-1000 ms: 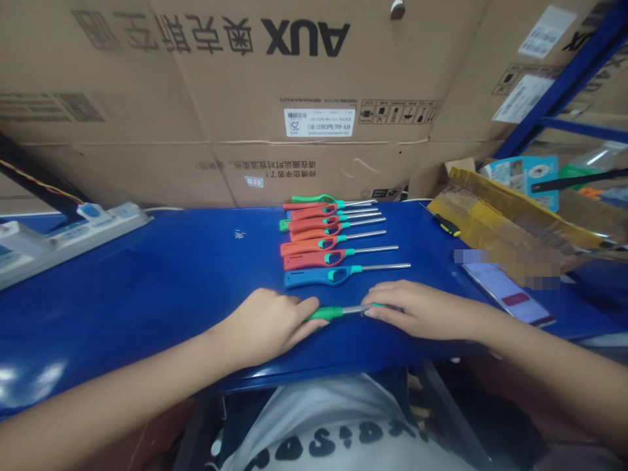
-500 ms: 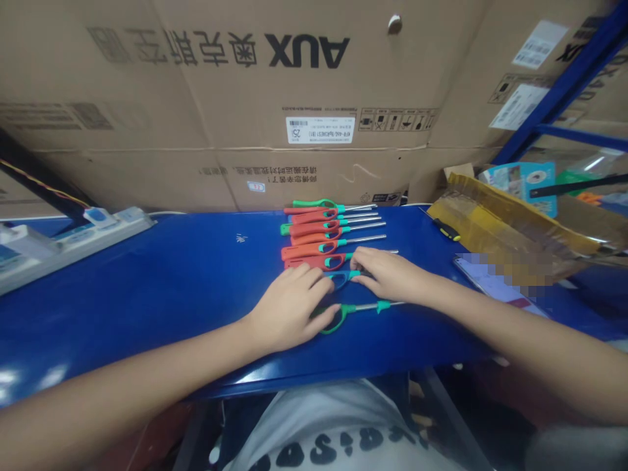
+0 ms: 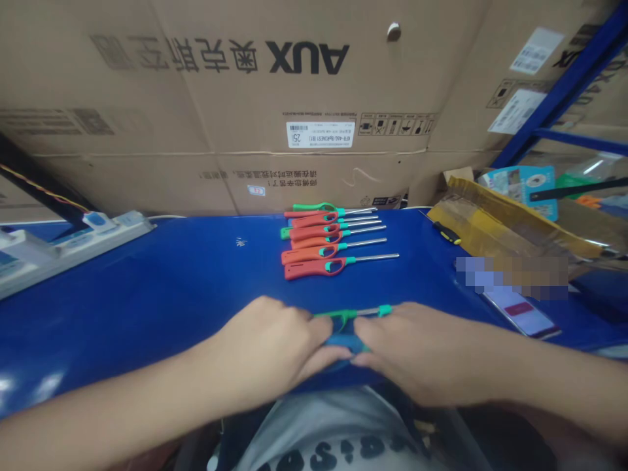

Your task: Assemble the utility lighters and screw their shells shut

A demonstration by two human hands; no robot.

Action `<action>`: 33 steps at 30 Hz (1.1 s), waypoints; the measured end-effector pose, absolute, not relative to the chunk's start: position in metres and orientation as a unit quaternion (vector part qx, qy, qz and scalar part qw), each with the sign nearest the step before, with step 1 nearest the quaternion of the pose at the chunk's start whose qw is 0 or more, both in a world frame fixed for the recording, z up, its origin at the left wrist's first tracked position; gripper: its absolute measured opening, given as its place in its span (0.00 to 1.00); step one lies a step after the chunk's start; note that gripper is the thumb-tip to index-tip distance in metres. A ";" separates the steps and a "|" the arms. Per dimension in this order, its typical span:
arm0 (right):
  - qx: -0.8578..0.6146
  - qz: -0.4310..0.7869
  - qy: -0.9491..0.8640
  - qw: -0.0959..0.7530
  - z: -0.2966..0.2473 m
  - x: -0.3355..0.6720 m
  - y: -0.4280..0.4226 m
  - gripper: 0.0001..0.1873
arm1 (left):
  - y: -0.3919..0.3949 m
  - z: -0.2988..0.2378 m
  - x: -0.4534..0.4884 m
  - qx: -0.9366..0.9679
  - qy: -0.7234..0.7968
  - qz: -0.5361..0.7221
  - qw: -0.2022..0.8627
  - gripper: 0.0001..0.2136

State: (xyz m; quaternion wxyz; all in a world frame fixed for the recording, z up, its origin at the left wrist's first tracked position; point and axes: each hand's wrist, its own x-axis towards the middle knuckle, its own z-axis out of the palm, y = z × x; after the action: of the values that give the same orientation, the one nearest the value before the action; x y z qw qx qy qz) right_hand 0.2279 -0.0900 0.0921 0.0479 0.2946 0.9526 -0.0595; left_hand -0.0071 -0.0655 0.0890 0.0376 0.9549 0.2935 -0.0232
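Observation:
Near the table's front edge, my left hand [image 3: 275, 350] is closed around the handle end of a blue long-necked lighter [image 3: 341, 341]. My right hand [image 3: 417, 350] pinches the same lighter close to where its neck begins; the rest of it is hidden by my fingers. Just beyond my hands lies a green lighter [image 3: 349, 315], its metal neck carrying a loose-looking turquoise piece [image 3: 385, 310]. Farther back, several red and orange lighters [image 3: 314, 267] lie in a stacked row, necks toward the right, with a green one [image 3: 307, 207] at the far end.
A large cardboard box [image 3: 220, 118] walls off the back of the blue table [image 3: 196, 281]. On the left is a white power strip [image 3: 122, 229]. To the right are a screwdriver [image 3: 445, 231], a taped open carton [image 3: 505, 222] and a phone [image 3: 524, 313].
Both hands have drawn the blue lighter away from the row toward my body, past the green lighter. The red and orange lighters stay where they were.

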 end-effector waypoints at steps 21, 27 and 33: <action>0.438 -0.087 0.891 -0.078 0.043 0.266 0.031 0.16 | 0.002 0.035 -0.006 0.920 0.382 0.077 0.047 0.16; 0.451 -0.097 0.885 -0.060 0.045 0.254 0.031 0.08 | 0.001 0.032 -0.011 0.911 0.371 0.183 -0.010 0.14; 0.408 -0.097 0.907 -0.035 0.083 0.231 -0.021 0.11 | -0.018 0.064 -0.006 0.922 0.358 0.096 -0.111 0.20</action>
State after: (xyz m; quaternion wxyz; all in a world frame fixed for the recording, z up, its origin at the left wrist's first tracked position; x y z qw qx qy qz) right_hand 0.2311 -0.0205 0.0826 -0.0347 0.4077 0.9073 -0.0971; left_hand -0.0064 -0.0177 0.0641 -0.1110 0.9221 0.3582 0.0955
